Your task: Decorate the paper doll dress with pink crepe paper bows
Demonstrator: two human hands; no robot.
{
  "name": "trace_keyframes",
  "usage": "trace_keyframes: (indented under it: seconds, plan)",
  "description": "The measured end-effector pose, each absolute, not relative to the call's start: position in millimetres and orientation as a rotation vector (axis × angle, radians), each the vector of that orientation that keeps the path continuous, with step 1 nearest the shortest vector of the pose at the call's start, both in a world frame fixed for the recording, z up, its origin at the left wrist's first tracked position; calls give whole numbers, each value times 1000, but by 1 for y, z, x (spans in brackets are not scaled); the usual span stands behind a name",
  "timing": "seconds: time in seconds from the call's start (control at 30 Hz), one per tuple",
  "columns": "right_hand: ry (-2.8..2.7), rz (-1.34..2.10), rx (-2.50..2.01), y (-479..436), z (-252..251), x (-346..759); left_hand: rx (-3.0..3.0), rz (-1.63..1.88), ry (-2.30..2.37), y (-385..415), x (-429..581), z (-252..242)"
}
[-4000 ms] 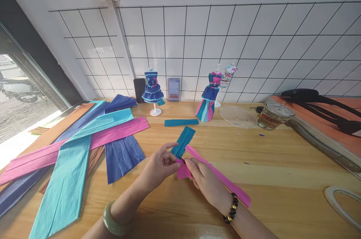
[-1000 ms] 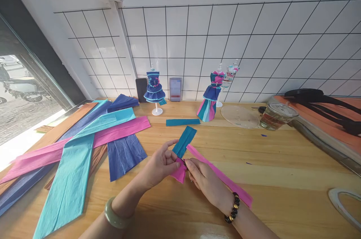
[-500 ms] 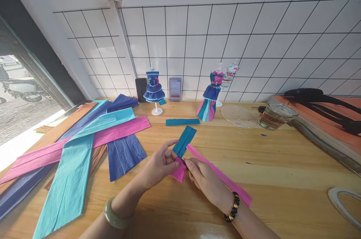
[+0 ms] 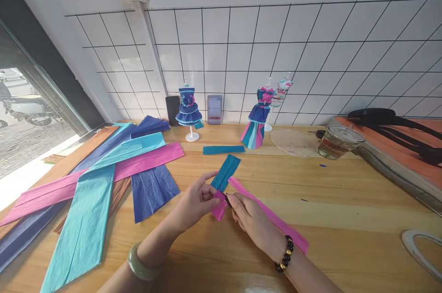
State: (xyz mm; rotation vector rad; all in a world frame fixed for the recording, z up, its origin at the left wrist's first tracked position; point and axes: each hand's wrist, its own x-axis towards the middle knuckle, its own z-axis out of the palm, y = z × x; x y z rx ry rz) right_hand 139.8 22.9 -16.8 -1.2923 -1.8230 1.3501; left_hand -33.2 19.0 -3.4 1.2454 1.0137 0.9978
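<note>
Above the near middle of the table, my left hand pinches a small pink crepe paper piece between thumb and fingers. My right hand is closed around a small dark tool, its tip against the pink piece; most of it is hidden, so I cannot tell its kind. Just beyond the fingers lies a teal paper strip. A long pink paper strip runs past my right hand and partly under it. Farther back is another teal strip.
Turquoise, pink, blue and brown paper lengths overlap at the left. Small dress forms, one in a blue dress and one in a long dress, stand near the wall with phones. A clear plate and lidded glass are right.
The pink piece has turned slightly and its lower end sits a bit higher and farther left. The dark tool shows a little more at my right fingertips. Both wrists stay in place.
</note>
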Motion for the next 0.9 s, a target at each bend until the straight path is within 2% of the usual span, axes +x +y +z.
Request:
trace_keyframes:
  seconds: [0.9]
  plan:
    - [-1820,1369,-1281,20,-8,138,1224,1033,962,18,-29,-3]
